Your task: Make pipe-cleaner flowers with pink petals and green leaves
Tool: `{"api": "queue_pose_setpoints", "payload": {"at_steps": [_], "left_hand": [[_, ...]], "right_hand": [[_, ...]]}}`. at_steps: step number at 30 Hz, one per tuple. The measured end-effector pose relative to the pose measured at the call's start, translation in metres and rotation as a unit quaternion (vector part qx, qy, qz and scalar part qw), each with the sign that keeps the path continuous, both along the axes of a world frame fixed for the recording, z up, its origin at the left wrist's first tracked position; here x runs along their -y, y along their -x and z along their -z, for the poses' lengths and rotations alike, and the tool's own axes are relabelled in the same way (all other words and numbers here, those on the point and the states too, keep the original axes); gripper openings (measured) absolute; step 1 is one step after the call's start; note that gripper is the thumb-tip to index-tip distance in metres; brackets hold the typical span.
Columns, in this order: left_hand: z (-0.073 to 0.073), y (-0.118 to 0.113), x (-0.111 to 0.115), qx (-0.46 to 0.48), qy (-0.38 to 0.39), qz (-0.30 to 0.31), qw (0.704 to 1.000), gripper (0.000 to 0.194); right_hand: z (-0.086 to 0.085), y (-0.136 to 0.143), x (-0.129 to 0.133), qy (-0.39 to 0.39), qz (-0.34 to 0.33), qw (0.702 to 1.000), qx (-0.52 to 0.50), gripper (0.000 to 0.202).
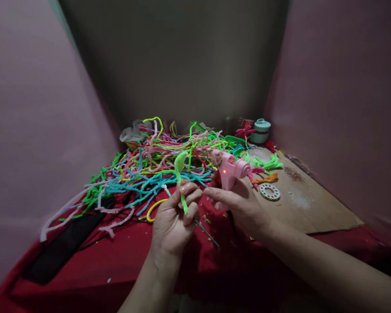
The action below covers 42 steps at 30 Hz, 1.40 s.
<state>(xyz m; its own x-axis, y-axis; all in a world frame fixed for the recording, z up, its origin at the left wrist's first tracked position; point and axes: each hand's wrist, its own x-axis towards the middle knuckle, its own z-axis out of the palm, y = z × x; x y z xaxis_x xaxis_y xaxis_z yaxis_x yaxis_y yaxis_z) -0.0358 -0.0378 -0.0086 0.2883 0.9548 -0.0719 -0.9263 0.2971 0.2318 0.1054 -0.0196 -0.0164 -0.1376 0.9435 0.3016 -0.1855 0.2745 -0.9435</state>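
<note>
My left hand [179, 213] is closed round a bright green pipe-cleaner leaf [180, 164], whose twisted stem runs down across the fingers. A thin dark stem or wire [207, 231] sticks out below the same hand, down to the right. In my right hand [237, 200] is a pink hot glue gun [230, 169], its small light glowing orange-red. The gun's nozzle end points left, behind and above the left hand. My right thumb reaches close to the left fingertips. Whether the two hands touch is hard to tell.
A tangled heap of colourful pipe cleaners [143, 165] spreads across the red cloth [124, 256]. A brown board [299, 204] lies right, bearing a round disc with holes [269, 191] and green pieces [269, 161]. Behind stands a teal container [260, 131]. A flat black object [61, 248] lies left.
</note>
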Motion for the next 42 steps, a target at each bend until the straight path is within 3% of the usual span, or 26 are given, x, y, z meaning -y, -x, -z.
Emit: {"api": "queue_pose_setpoints", "payload": {"at_steps": [7, 14, 19, 23, 29, 33, 36, 40, 42], "left_hand": [[0.003, -0.003, -0.002, -0.007, 0.005, 0.007, 1.000, 0.028], [0.002, -0.001, -0.002, -0.013, -0.002, 0.004, 1.000, 0.022], [-0.002, -0.003, -0.002, -0.039, -0.006, -0.014, 0.999, 0.026], [-0.003, -0.005, -0.002, -0.046, -0.001, -0.015, 0.999, 0.029], [0.001, -0.002, -0.002, -0.019, -0.018, 0.001, 1.000, 0.028], [0.001, -0.002, -0.004, -0.010, -0.023, 0.003, 1.000, 0.026], [0.001, -0.002, -0.005, -0.019, -0.022, -0.001, 1.000, 0.028], [0.003, -0.003, -0.004, -0.052, -0.015, -0.013, 0.998, 0.027], [0.003, -0.003, -0.005, -0.084, -0.013, -0.023, 0.996, 0.026]], "right_hand": [[-0.005, 0.008, 0.004, -0.009, -0.055, 0.998, -0.030, 0.021], [-0.010, -0.002, -0.001, 0.049, -0.008, 0.999, -0.014, 0.015], [-0.011, 0.001, 0.001, 0.012, -0.040, 0.999, -0.031, 0.013], [-0.008, 0.009, 0.002, 0.001, -0.075, 0.995, -0.060, 0.012], [0.003, 0.005, -0.002, 0.033, -0.039, 0.998, -0.037, 0.008], [0.003, 0.002, -0.001, 0.065, -0.039, 0.996, -0.039, 0.011], [-0.002, 0.004, 0.001, 0.045, -0.053, 0.996, -0.059, 0.021], [-0.005, 0.008, 0.003, 0.033, -0.075, 0.994, -0.072, 0.029], [-0.005, 0.007, 0.001, 0.049, -0.056, 0.996, -0.054, 0.024]]}}
